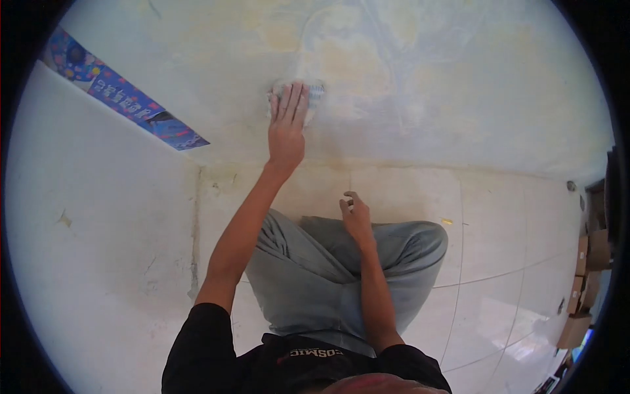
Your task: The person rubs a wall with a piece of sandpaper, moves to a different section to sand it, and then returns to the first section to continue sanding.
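Observation:
My left hand (287, 131) is stretched up to the patchy, pale wall (354, 59). It lies flat over a light grey-blue piece with faint printed marks, a cloth or a sheet of sandpaper (317, 92), and holds it against the wall. The fingers hide most of that piece, so its exact kind cannot be made out. Above my lap is my right hand (357, 222), with loosely bent fingers that stand apart and nothing visible in them.
A blue printed strip (125, 98) is stuck on the wall at upper left. A plain side wall (85, 243) runs along the left. Pale tiles (492, 262) cover the floor, with a small yellow scrap (447, 221) by my knee. Cardboard boxes (575, 330) stand at far right.

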### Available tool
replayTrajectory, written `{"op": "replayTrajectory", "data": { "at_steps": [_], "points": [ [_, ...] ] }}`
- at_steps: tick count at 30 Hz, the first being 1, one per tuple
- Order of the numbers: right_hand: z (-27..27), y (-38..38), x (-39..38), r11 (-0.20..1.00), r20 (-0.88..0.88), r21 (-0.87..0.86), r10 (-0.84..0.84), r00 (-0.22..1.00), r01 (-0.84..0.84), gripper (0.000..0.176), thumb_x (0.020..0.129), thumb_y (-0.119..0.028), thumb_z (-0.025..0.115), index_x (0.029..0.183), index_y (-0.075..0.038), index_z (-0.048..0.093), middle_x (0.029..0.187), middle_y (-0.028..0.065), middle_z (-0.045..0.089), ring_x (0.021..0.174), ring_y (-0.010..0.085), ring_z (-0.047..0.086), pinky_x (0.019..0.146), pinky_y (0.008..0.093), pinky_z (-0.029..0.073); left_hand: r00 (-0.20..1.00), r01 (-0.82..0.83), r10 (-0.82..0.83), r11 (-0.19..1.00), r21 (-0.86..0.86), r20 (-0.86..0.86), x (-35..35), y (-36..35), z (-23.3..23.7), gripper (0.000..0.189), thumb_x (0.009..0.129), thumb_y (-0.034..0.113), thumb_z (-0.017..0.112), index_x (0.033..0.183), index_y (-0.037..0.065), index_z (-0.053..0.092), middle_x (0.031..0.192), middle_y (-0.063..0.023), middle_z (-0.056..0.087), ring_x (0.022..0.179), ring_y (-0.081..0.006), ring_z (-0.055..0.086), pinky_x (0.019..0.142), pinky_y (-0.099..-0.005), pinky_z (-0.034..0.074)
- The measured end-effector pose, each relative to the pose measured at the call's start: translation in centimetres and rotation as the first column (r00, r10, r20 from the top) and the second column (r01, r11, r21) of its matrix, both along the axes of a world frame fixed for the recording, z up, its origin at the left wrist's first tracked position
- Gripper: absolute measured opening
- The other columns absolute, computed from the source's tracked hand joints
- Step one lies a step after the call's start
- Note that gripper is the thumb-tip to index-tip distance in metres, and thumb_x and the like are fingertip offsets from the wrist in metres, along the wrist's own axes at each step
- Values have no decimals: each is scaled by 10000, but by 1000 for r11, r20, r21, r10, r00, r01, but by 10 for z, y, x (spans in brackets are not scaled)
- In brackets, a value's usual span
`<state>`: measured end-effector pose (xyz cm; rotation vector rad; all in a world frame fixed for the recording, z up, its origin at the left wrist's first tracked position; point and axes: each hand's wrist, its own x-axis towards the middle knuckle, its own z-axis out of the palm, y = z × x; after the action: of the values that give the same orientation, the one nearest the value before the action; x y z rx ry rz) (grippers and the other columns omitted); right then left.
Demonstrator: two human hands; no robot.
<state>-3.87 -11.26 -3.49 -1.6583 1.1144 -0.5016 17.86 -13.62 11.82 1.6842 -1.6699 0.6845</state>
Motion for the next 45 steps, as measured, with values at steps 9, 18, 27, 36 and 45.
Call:
{"op": "replayTrajectory", "data": {
  "at_steps": [9,18,27,36,45],
  "points": [
    [-20,1,1,989,15,-139,-42,999,43,296,931,-186,616,1181,-28,598,850,170,663,644,261,604,627,391,478,1000,-23,23,999,26,14,4,-5,1,736,745,-138,414,1472,-37,358,1537,-216,334,1457,-376,252,1180,-572,144],
    [0,-3,0,998,-10,-56,-24,1000,23,325,940,-198,608,1191,7,587,900,211,661,874,373,641,778,458,486,998,-55,53,992,113,20,25,10,-44,730,755,-134,422,1474,-28,361,1535,-199,349,1455,-363,265,1179,-564,166],
    [-3,1,0,998,-18,-61,-6,1000,5,331,940,-201,610,1194,10,581,912,213,660,880,371,642,777,454,487,999,-23,18,994,110,44,18,16,-23,646,807,-41,501,1445,-46,396,1519,-168,390,1442,-335,302,1172,-566,199],
    [-3,1,2,998,-18,-53,-18,1000,17,336,938,-200,612,1207,0,583,920,206,661,880,361,641,779,446,488,994,3,-9,998,57,107,2,0,25,631,799,-56,496,1426,-46,428,1493,-180,422,1431,-335,327,1169,-561,218],
    [-13,-6,3,984,20,-172,-35,999,38,324,931,-207,618,1200,-30,586,885,188,670,714,299,635,674,420,493,992,-79,66,991,111,111,9,13,-11,655,791,-57,504,1439,-39,409,1504,-174,406,1434,-329,321,1173,-539,221]
  ]
}}
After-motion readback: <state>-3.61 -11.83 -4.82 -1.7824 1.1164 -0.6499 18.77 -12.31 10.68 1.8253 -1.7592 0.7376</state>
